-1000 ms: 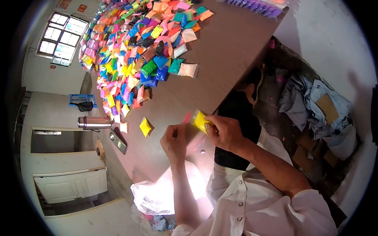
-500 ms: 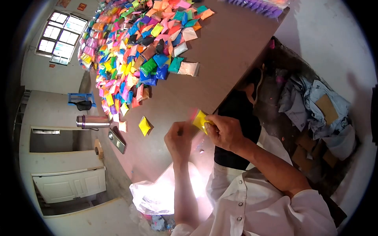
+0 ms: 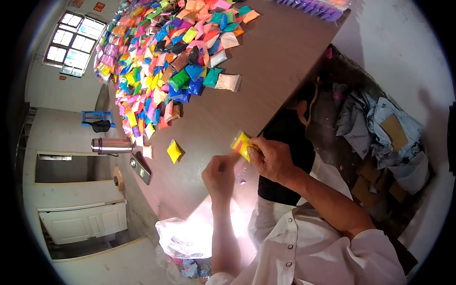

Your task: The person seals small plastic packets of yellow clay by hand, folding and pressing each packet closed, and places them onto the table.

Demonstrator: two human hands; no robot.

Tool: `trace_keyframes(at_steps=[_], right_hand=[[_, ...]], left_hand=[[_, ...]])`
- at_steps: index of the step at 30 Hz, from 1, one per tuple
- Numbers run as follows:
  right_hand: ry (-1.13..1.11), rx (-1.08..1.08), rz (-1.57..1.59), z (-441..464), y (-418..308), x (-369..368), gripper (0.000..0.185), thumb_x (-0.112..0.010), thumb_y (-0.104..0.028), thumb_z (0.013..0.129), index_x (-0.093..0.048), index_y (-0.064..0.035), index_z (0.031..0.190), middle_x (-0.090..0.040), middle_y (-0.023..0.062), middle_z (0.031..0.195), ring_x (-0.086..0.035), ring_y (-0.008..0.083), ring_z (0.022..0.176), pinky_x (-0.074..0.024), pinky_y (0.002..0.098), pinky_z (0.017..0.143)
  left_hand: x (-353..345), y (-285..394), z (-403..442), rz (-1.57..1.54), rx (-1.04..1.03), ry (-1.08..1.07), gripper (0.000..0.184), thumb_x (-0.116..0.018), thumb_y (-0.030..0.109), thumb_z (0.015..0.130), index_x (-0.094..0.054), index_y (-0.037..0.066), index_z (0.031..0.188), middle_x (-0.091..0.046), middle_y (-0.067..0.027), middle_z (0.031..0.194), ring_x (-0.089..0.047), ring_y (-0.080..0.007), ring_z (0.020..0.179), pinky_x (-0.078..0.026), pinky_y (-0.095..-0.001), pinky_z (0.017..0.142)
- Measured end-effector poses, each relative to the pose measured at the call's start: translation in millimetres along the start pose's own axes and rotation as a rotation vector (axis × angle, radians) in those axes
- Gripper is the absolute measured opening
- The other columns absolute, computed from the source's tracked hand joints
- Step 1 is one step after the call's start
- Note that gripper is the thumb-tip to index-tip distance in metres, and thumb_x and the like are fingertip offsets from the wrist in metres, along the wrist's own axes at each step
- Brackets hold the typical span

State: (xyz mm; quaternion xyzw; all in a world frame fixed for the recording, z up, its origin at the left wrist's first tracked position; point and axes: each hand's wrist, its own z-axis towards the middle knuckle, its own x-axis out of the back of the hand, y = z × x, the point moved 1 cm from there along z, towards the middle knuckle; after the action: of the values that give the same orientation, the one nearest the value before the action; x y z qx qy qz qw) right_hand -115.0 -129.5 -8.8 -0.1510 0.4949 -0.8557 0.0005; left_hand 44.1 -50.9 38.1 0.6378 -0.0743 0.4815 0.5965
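Note:
My right hand (image 3: 273, 161) is closed on a small yellow packet (image 3: 241, 144) in clear plastic film, gripping its near end between thumb and fingers. My left hand (image 3: 221, 175) is beside the packet with its fingers curled. Its fingertips point at the packet and are smeared by motion. A pinkish-red streak shows across the packet near those fingertips; whether it is held, I cannot make out. Another yellow packet (image 3: 174, 151) lies alone on the brown table (image 3: 266, 61), left of my hands.
A large heap of colourful packets (image 3: 180, 78) covers the table's far left. A phone (image 3: 140, 170) and a steel flask (image 3: 112, 146) are at the left edge. A clear plastic bag (image 3: 183, 237) hangs near my left forearm. Grey bags and cardboard (image 3: 394, 133) lie on the floor at right.
My left hand has shifted slightly right and down. The pinkish-red streak has moved from the packet's far end onto its middle. My right hand keeps its hold.

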Motion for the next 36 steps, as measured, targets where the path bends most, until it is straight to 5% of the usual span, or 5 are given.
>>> trace_keyframes(at_steps=[11,15,19,26,36], right_hand=[[-0.015,-0.027,-0.034,0.7,-2.7,-2.7,0.012,-0.067,-0.014,0.096,-0.065,-0.0039,0.101,-0.072,0.0161,0.079,-0.073,0.0338,0.07,-0.0586,0.0414,0.06],[-0.037,-0.034,-0.058,0.1,-1.7,-2.1,0.012,-0.067,-0.015,0.096,-0.065,-0.0048,0.102,-0.072,0.0159,0.078,-0.072,0.0337,0.069,-0.0585,0.0414,0.059],[-0.008,-0.013,-0.074,-0.1,-0.7,-4.9,0.012,-0.067,-0.015,0.096,-0.065,-0.0055,0.104,-0.071,0.0158,0.076,-0.072,0.0331,0.067,-0.0579,0.0422,0.059],[-0.051,0.018,-0.097,3.1,-8.9,-8.5,0.038,-0.068,-0.012,0.095,-0.065,-0.0023,0.131,-0.068,0.0145,0.071,-0.07,0.0298,0.061,-0.0555,0.039,0.056],[-0.298,0.064,-0.053,4.0,-5.8,6.6,0.028,-0.068,-0.014,0.091,-0.071,-0.0022,0.116,-0.072,0.0135,0.081,-0.071,0.0302,0.065,-0.0556,0.04,0.057]], left_hand=[[-3.0,16.2,-17.2,-0.11,0.014,0.024,0.03,-0.077,0.021,0.097,-0.067,-0.002,0.081,-0.051,0.004,0.063,-0.041,-0.0041,0.061,-0.033,-0.0242,0.054],[-5.6,-12.1,-5.6,0.032,-0.093,0.181,0.03,-0.078,0.02,0.096,-0.065,-0.002,0.08,-0.053,-0.0005,0.062,-0.043,-0.007,0.058,-0.036,-0.0271,0.053],[11.6,-8.3,-2.7,0.026,0.076,0.137,0.022,-0.076,0.017,0.093,-0.068,0.0,0.08,-0.064,-0.0084,0.065,-0.058,-0.0138,0.058,-0.047,-0.0305,0.059],[0.3,3.0,-13.4,-0.028,0.053,0.077,0.029,-0.077,0.021,0.097,-0.069,-0.003,0.083,-0.06,-0.0023,0.065,-0.05,-0.0075,0.062,-0.043,-0.0269,0.058],[7.4,-12.1,8.0,-0.002,0.058,0.062,0.026,-0.078,0.019,0.095,-0.07,-0.003,0.083,-0.067,-0.0058,0.068,-0.056,-0.0085,0.063,-0.048,-0.0273,0.06]])
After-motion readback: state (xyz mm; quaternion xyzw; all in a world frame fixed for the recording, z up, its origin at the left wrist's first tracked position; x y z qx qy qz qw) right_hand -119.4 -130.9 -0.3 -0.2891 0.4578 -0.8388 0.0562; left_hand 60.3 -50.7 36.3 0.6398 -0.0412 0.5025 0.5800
